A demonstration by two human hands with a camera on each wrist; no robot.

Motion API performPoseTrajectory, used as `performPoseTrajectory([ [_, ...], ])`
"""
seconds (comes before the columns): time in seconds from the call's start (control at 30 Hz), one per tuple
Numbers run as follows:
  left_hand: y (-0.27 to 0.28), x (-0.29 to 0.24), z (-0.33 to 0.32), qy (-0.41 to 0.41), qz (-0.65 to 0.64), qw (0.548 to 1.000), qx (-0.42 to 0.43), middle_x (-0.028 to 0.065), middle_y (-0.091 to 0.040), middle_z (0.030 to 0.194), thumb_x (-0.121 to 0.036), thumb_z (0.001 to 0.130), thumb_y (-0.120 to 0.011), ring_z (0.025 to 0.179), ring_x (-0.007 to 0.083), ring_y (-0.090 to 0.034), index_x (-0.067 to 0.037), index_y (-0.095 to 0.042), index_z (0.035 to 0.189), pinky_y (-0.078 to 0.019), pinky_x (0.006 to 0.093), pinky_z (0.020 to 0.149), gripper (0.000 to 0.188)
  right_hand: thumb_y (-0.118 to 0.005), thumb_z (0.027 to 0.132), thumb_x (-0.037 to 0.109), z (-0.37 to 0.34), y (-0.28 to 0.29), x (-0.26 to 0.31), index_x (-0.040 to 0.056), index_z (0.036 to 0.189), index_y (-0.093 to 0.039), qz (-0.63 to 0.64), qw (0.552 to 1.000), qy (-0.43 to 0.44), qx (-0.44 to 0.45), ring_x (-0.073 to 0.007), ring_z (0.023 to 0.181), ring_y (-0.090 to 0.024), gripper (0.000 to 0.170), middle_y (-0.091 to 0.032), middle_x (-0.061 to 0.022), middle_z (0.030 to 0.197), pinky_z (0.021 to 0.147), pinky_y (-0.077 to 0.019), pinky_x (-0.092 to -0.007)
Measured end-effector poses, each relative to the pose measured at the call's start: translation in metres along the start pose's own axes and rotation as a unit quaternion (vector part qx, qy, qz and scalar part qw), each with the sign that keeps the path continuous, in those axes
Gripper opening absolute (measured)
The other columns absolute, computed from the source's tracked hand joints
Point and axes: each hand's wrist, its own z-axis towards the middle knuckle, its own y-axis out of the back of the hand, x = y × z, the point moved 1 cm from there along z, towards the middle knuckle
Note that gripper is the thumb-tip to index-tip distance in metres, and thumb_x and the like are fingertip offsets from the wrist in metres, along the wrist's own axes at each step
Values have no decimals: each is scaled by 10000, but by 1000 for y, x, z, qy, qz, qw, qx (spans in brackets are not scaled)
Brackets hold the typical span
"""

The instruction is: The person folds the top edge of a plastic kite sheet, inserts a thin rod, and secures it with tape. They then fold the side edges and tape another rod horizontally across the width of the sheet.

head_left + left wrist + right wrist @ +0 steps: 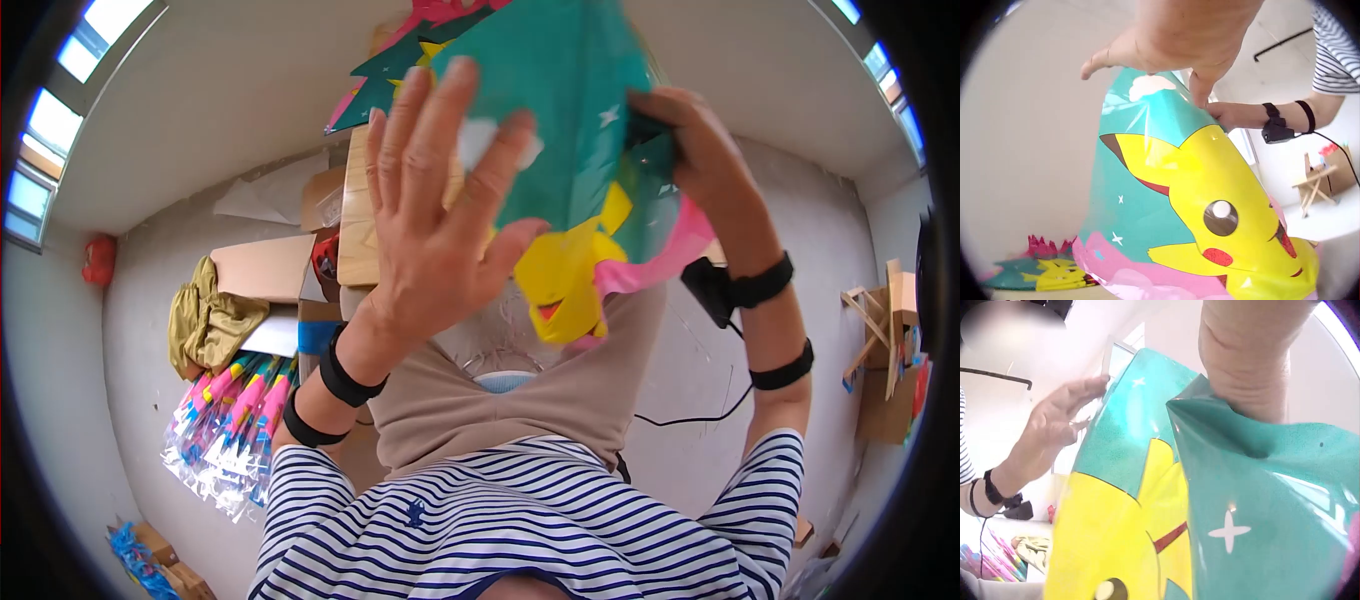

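Observation:
A glossy teal plastic sheet (550, 110) printed with a yellow cartoon character stands bent into a curved, cone-like form over the front of the table. My right hand (705, 150) holds its right side, fingers curled at the edge; in the right wrist view the sheet (1235, 487) folds and puckers under that hand (1247, 356). My left hand (430, 220) is spread with straight fingers at the sheet's left side. In the left wrist view that hand (1185, 37) hovers along the top of the printed sheet (1141, 206), thumb pointing down near its edge.
Similar printed sheets (1060, 274) lie on the wooden table (357, 220) beyond. To the left are a cardboard box (265, 265), a gold cloth (210, 315) and several clear-wrapped pink and teal pieces (225, 425). A wooden stand (880, 330) is far right.

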Motion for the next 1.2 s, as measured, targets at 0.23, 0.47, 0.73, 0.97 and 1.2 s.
performPoseTrajectory([
  [0.23,-58,-7,-48,214,-426,873,101,219,-437,1489,-306,710,-897,1403,348,-396,-67,-371,1513,-359,477,1122,989,-699,904,117,-61,-27,71,-13,982,-679,-22,997,60,-36,-199,850,-666,152,-704,-112,961,818,-567,-339],
  [0.47,-86,-16,-60,373,-737,528,195,109,-634,1249,-225,941,-691,1162,250,-607,-21,-509,1384,-477,385,1018,520,-627,973,152,-39,-140,52,-23,1123,-648,-18,977,-61,204,-229,955,-689,231,-692,-111,1048,918,-536,-370],
  [0.73,-112,134,-212,556,-745,367,-31,104,-632,1308,-227,999,-568,1118,217,-633,13,-556,1336,-498,361,959,414,-572,1004,102,64,-211,23,92,962,-702,50,952,-11,301,-225,1128,-580,137,-653,-110,1074,977,-499,-321],
  [0.97,-112,199,-284,575,-618,536,6,113,-657,1241,-257,942,-652,1062,215,-648,26,-587,1293,-515,338,869,456,-699,863,211,113,-89,-158,80,1133,-668,-594,717,364,27,-346,925,-655,302,-674,-142,1027,789,-536,-410],
  [1.2,-102,217,-176,580,-194,771,176,173,-687,1073,-243,809,-802,952,276,-663,37,-643,1170,-516,396,773,485,-726,831,231,52,-30,-262,73,1225,-615,-714,674,188,-2,-343,1189,-524,439,-562,-131,1238,975,-436,-582],
])
